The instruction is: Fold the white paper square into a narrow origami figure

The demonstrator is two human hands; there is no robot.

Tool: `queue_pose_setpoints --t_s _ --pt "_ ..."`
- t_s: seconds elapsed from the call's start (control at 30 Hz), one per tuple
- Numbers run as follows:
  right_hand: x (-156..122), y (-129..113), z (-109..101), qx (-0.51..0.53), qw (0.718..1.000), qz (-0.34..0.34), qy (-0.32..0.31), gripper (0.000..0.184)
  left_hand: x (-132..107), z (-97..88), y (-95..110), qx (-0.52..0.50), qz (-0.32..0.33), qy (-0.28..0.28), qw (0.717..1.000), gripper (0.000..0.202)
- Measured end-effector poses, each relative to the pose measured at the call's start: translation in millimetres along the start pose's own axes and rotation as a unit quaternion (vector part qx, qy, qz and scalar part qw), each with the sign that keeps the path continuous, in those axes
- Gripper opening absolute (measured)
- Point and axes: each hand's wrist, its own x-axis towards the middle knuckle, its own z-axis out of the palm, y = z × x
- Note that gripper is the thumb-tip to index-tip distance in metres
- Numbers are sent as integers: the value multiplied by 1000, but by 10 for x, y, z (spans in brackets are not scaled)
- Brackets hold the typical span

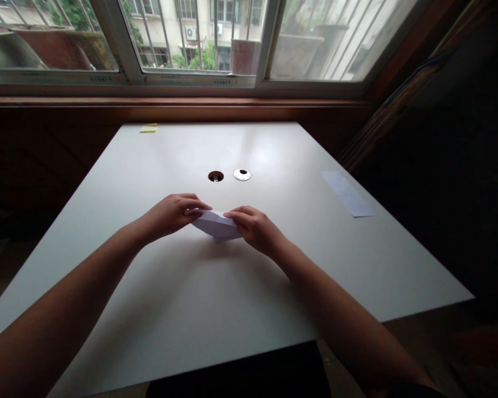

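Observation:
A folded sheet of white paper (216,226) is held between my two hands over the middle of the table, its lower point close to the tabletop. My left hand (182,210) pinches the paper's upper left corner between thumb and fingers. On the other side, my right hand (253,224) grips the right end, with the thumb and fingertips along the top edge. Creases run across the paper's near face. The fingers hide both ends of it.
The white table (182,309) has a round cable hole (216,176) with its ring-shaped cover (242,174) beside it. A strip of white paper (348,193) lies near the right edge. Yellow sticky notes (148,128) are at the far left corner. A window (199,83) stands behind.

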Motion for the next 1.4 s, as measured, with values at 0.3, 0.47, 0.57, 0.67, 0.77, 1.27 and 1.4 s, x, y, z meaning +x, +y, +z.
queue_pose_setpoints --t_s 0.3,0.47,0.57,0.67,0.77,1.27,1.4 --pt "-19 8 -6 29 999 16 -1 25 118 26 -68 51 -8 -72 996 27" --pt "-15 -11 -19 13 998 54 19 20 182 -6 -73 64 -42 -118 990 27" --pt "-9 6 -16 6 997 65 28 17 205 19 -83 43 -50 -138 988 33" --pt "-8 22 -11 11 998 56 25 17 248 78 -92 38 -46 -159 985 38" --pt "-16 26 -10 16 999 47 23 18 317 152 -107 67 -33 -150 986 36" --pt "-25 -10 -134 30 998 63 -2 21 198 314 -189 52 7 -73 996 29" --pt "-40 -20 -169 35 997 62 -15 31 146 374 -265 66 67 -30 995 29"
